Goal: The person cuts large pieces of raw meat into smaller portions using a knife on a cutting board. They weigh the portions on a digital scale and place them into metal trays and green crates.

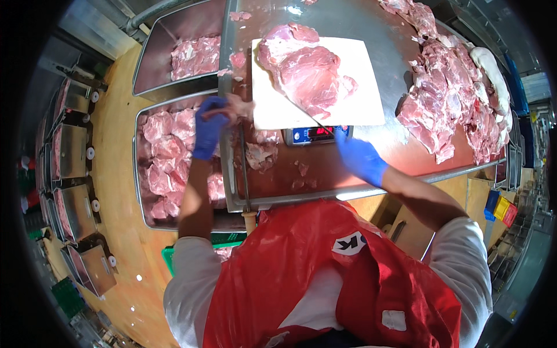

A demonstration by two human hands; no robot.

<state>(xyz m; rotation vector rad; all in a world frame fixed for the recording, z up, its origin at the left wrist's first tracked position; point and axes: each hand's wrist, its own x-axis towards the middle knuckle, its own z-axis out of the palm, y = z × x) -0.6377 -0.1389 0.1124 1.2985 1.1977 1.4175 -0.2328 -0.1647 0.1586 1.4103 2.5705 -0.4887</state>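
Observation:
My left hand (210, 127), in a blue glove, is closed on a small meat scrap (237, 109), blurred, just left of the white cutting board (366, 93). My right hand (361, 159), also gloved in blue, grips a knife (313, 119). Its narrow blade points up and left across the board's near edge; the fingers hide the handle. On the board lies a large pink piece of raw meat (307, 69), the knife tip close to its lower left side. A scale with a red display (319, 134) shows from beneath the board's near edge.
Meat is heaped on the right of the steel table (394, 40). Small trimmings (261, 155) lie left of the scale. A sharpening steel (248, 217) overhangs the near edge. Two metal bins (139, 174) with meat stand left, a green crate (168, 258) below. Wheeled metal tubs (75, 153) stand farther left.

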